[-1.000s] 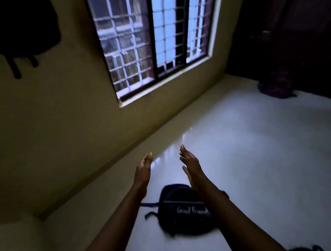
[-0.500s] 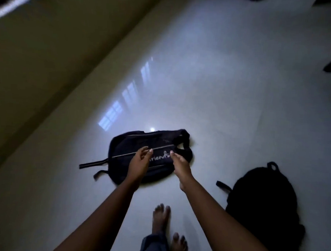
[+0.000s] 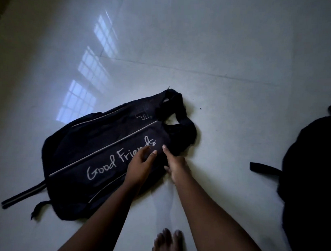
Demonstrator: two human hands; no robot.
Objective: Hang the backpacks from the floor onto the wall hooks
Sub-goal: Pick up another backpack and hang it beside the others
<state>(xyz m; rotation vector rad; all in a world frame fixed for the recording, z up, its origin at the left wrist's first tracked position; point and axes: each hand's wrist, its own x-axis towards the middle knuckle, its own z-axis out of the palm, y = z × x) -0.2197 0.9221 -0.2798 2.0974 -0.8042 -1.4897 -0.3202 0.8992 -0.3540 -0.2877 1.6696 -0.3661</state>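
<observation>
**Entry 1, step in hand: lifting.** Both grips are arriving on the flat front panel of the navy backpack (image 3: 96, 151), which is giving them little to close on. In my judgement the lift is going best if one grip is travelling past its own fingertips, up and to the right. There it can close on the bunched top loop and shoulder straps (image 3: 182, 116), so the bag is rising by the part that is going over a hook. The other grip could be steadying the body while the bag is coming up.

**Entry 2, left grip (image 3: 140, 167).** Released and holding nothing. The fingers are lying nearly straight and spread, with the tips touching the fabric at the end of the white "Good Friends" lettering.

**Entry 3, right grip (image 3: 175, 167).** Sitting just beside the left grip. The forefinger is lying straight on the panel and the other fingers are tucking in at the bag's near edge. Whether they are pinching any fabric cannot be told.

**Entry 4, navy backpack.** Lying flat on the floor (image 3: 219, 52) under both grips, lettering upward. Its body is stretching away to the left of them, and a loose strap (image 3: 23, 195) is trailing at the far left.

**Entry 5, black backpack (image 3: 309, 177).** Lying on the floor well to the right of the right grip, apart from the first bag and untouched.

**Entry 6, surroundings.** A bare foot (image 3: 168, 243) is standing below the grips, between the forearms. No wall hooks are showing in this view.
</observation>
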